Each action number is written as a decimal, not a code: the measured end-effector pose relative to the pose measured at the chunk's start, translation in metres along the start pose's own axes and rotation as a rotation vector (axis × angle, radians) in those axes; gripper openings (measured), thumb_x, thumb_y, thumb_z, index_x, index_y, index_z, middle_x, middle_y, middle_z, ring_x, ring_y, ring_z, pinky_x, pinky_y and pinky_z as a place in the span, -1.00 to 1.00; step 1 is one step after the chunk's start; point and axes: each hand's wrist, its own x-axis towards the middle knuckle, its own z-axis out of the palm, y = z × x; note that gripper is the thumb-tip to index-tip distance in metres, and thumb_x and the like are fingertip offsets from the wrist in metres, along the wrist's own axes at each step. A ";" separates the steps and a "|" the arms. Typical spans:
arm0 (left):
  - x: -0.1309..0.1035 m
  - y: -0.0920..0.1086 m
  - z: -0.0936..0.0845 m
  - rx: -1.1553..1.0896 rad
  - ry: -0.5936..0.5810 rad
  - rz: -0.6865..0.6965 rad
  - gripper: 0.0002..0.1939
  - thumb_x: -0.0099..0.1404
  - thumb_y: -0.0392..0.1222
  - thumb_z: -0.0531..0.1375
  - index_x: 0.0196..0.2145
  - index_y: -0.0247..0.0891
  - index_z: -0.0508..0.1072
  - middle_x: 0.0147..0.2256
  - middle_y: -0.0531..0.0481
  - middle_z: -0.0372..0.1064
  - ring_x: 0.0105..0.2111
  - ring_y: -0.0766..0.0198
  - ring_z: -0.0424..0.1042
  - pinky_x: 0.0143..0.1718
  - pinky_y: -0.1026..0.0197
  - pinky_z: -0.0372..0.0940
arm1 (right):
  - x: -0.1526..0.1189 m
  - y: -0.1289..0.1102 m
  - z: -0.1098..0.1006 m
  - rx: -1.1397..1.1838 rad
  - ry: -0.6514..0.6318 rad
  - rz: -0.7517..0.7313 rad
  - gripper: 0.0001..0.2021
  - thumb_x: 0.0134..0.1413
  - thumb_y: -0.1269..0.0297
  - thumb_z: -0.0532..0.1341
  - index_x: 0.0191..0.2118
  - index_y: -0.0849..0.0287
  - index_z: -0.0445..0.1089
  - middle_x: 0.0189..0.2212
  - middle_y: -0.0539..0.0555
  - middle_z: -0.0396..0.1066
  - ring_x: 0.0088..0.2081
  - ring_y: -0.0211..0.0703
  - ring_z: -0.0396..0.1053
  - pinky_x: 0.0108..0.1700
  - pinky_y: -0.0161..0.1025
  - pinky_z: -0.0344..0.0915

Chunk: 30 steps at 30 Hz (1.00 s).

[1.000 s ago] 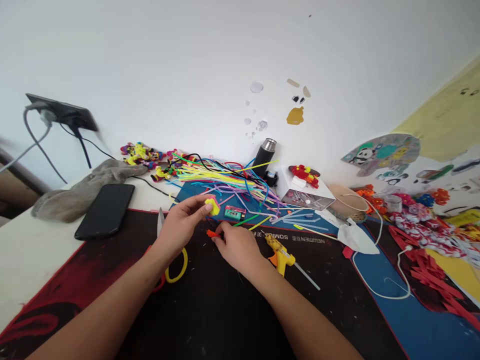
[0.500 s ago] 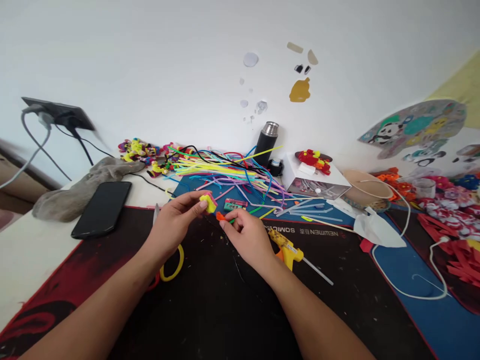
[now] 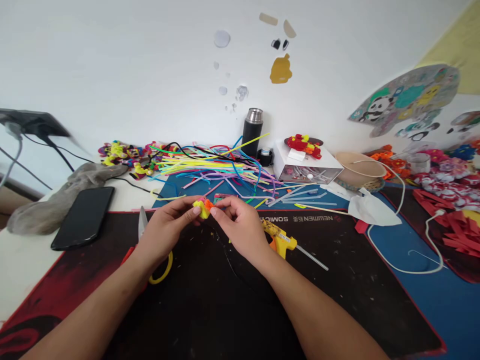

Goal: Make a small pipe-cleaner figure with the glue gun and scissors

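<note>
Between thumb and fingers, my left hand [image 3: 167,225] pinches a small fuzzy yellow and pink piece [image 3: 198,205]. My right hand [image 3: 240,225] is closed on a small fuzzy orange piece [image 3: 209,205], which meets the yellow one; whether the two are joined cannot be made out. Scissors [image 3: 161,272] with red and yellow handles lie partly under my left forearm, one blade showing. To the right of my right hand rests a yellow glue gun [image 3: 283,244] with a clear glue stick in its back end.
Loose pipe cleaners [image 3: 210,167] spread along the back. A black phone [image 3: 84,215] lies left. Behind stand a black thermos [image 3: 252,132] and a white box [image 3: 309,165]; a bowl [image 3: 358,167] sits right. A white cable [image 3: 405,270] loops over the right side. Finished fuzzy figures [image 3: 122,152] are heaped back left.
My right hand has brought the orange piece up against the yellow and pink one. The whole view has shifted slightly, with the wall and table things appearing further left and higher.
</note>
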 end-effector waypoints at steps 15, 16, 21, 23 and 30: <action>-0.002 -0.003 0.000 -0.010 -0.035 0.032 -0.53 0.16 0.15 0.53 -0.07 -0.16 0.73 -0.16 -0.11 0.67 -0.33 0.17 0.55 -0.23 0.15 0.51 | -0.001 -0.001 0.002 0.011 0.021 -0.001 -0.85 0.22 0.15 0.37 -0.24 0.10 0.51 -0.60 -0.14 0.33 -0.54 -0.23 0.29 -0.39 -0.24 0.21; -0.002 -0.003 0.000 0.000 -0.039 0.035 -0.54 0.17 0.15 0.53 -0.06 -0.15 0.73 -0.15 -0.10 0.67 -0.33 0.17 0.55 -0.23 0.15 0.51 | -0.001 -0.001 0.002 0.015 0.020 -0.007 -0.85 0.23 0.14 0.37 -0.24 0.10 0.52 -0.59 -0.13 0.34 -0.53 -0.23 0.29 -0.39 -0.24 0.21; -0.004 0.000 0.001 0.055 -0.047 0.057 -0.53 0.18 0.17 0.52 -0.04 -0.14 0.73 -0.14 -0.11 0.68 -0.29 0.13 0.57 -0.21 0.13 0.52 | -0.002 0.001 0.002 -0.023 0.014 -0.055 -0.85 0.30 0.17 0.32 -0.27 0.09 0.53 -0.56 -0.12 0.34 -0.52 -0.24 0.27 -0.41 -0.26 0.16; -0.004 0.001 0.001 0.076 -0.051 0.054 -0.51 0.18 0.18 0.51 -0.04 -0.14 0.74 -0.14 -0.12 0.69 -0.29 0.11 0.58 -0.20 0.12 0.53 | -0.003 0.001 0.002 -0.055 0.022 -0.070 -0.87 0.31 0.19 0.32 -0.28 0.09 0.52 -0.57 -0.13 0.31 -0.52 -0.25 0.26 -0.41 -0.26 0.14; -0.005 0.002 0.000 0.092 -0.055 0.025 -0.48 0.16 0.23 0.51 -0.05 -0.14 0.75 -0.14 -0.14 0.71 -0.27 0.07 0.60 -0.17 0.09 0.54 | -0.005 0.000 0.001 -0.162 0.027 -0.158 -0.90 0.34 0.24 0.33 -0.25 0.08 0.55 -0.57 -0.14 0.32 -0.51 -0.26 0.28 -0.39 -0.26 0.14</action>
